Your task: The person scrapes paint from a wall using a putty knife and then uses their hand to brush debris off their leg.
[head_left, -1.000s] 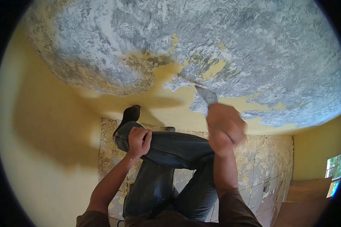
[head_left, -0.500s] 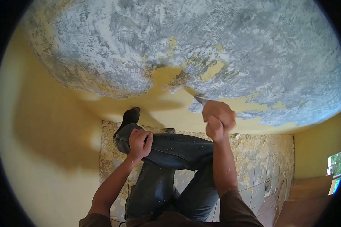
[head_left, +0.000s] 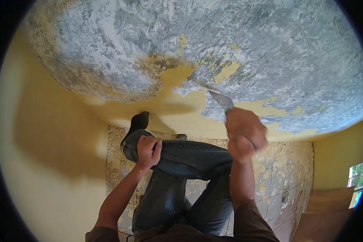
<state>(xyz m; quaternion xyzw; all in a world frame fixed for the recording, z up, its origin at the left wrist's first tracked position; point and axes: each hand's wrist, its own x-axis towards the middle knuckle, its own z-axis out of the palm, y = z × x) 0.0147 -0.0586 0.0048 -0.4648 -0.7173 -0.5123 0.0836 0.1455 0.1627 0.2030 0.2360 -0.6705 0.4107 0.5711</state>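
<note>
My right hand is closed around the handle of a metal scraper, whose blade points up and left at the wall. Around the blade, yellow paint borders a rough grey-white scraped surface. Whether the blade's edge touches the wall is hard to tell. My left hand rests on the raised leg in dark jeans, fingers curled, near the knee; what its fingers grip, if anything, is hidden.
Paint flakes lie over the tiled floor below the wall. A dark sock-covered foot is close to the wall's base. Brown boards and a window are at the right.
My right hand and the scraper have moved right and slightly up, showing more of the blade. A bit more yellow paint beside the blade has come away. My left hand stays put.
</note>
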